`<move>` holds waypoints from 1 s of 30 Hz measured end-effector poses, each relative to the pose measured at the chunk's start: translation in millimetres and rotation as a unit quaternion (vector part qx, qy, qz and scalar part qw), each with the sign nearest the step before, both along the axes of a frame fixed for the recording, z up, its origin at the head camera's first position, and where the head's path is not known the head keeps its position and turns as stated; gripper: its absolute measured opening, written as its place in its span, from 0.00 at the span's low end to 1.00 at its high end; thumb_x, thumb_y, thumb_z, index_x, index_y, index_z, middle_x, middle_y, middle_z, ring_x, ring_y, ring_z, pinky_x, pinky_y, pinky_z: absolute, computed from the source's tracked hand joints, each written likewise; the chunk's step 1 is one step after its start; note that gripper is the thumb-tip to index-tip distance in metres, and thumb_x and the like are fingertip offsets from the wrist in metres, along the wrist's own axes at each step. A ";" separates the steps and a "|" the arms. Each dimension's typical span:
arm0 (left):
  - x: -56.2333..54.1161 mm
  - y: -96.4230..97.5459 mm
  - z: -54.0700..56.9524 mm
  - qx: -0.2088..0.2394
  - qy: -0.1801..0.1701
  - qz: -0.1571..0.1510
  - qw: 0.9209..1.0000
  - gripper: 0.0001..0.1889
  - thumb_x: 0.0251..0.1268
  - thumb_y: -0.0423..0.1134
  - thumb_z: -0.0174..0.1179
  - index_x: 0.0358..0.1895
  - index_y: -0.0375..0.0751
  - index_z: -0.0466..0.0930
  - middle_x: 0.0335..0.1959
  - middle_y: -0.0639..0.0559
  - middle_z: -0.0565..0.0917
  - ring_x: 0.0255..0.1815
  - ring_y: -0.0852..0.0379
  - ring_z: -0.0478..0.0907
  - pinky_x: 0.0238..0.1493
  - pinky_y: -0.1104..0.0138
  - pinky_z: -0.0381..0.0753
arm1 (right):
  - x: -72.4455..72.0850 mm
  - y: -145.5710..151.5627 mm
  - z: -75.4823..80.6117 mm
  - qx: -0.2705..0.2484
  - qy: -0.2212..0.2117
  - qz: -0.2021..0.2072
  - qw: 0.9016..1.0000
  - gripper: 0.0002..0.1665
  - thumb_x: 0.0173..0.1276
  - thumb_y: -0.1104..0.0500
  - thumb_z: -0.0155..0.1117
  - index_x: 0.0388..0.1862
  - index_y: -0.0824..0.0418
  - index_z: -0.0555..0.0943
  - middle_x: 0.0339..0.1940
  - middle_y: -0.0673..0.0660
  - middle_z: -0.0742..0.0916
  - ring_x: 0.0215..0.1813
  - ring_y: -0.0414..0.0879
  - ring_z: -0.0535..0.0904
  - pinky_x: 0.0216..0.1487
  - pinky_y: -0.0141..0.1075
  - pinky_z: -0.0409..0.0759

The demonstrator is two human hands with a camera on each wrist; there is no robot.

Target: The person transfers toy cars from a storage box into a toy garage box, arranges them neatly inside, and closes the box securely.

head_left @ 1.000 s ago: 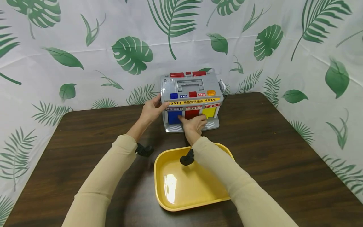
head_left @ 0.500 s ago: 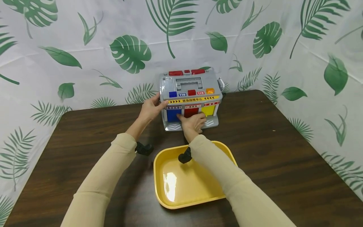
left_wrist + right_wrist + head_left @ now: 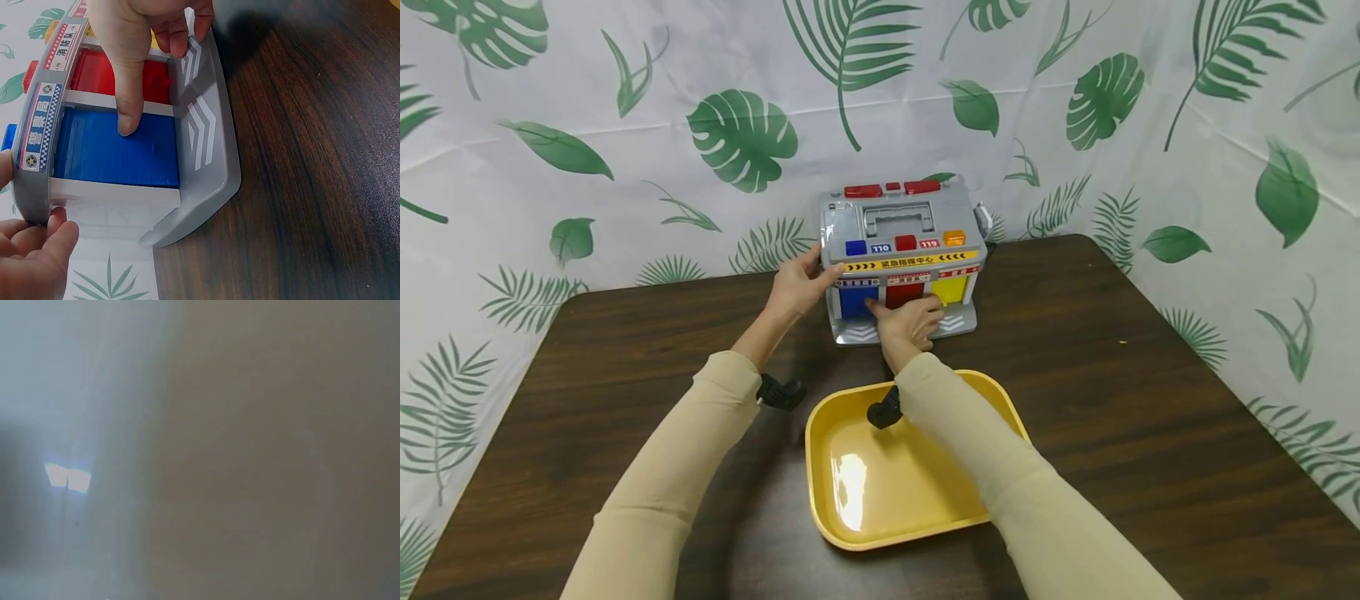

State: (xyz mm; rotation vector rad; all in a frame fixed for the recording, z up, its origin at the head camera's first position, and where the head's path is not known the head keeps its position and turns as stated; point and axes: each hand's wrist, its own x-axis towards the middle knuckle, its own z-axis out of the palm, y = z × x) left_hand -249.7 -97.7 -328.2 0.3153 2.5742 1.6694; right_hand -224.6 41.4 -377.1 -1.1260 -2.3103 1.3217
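A grey toy garage [image 3: 842,218] with a carry handle on its roof stands against the back cloth in the head view. My left hand [image 3: 793,289] grips the left end of its roof, thumb on the front and fingers at the side. Before the doors is my right hand [image 3: 907,325]; its straight thumb touches the blue door [image 3: 150,159] in the left wrist view. The other fingers hang bent by the red door [image 3: 94,72] and yellow door [image 3: 951,289], partly hidden. Both blue and red doors look down. The right wrist view is blurred.
A yellow tray [image 3: 811,467] lies on the dark wooden table [image 3: 1120,433] in front of the garage, under my right forearm. Leaf-printed cloth [image 3: 647,167] hangs behind the table and along its right side. A white part [image 3: 983,218] sticks out at the garage's right end.
The whole head view has shifted slightly, so everything sits a little higher. Both hands stay at the same places on the toy garage, and its doors look the same.
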 end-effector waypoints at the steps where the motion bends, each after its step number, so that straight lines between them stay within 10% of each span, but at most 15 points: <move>1: 0.1 -0.2 -0.5 0.000 -0.001 0.000 1.000 0.35 0.66 0.49 0.57 0.73 0.47 0.54 0.67 0.45 0.69 0.63 0.51 0.71 0.62 0.59 0.72 | -0.2 -0.5 -0.4 0.000 0.000 -0.001 1.000 0.60 0.44 0.38 0.76 0.66 0.62 0.54 0.61 0.65 0.66 0.62 0.59 0.65 0.65 0.57 0.64; 30: 0.6 2.6 -1.3 0.026 -0.008 0.014 1.000 0.35 0.66 0.47 0.58 0.73 0.44 0.54 0.68 0.46 0.68 0.65 0.53 0.69 0.64 0.61 0.70 | -7.2 -1.9 -5.9 0.025 -0.008 -0.015 1.000 0.60 0.43 0.38 0.77 0.66 0.63 0.55 0.61 0.65 0.67 0.61 0.58 0.66 0.62 0.57 0.66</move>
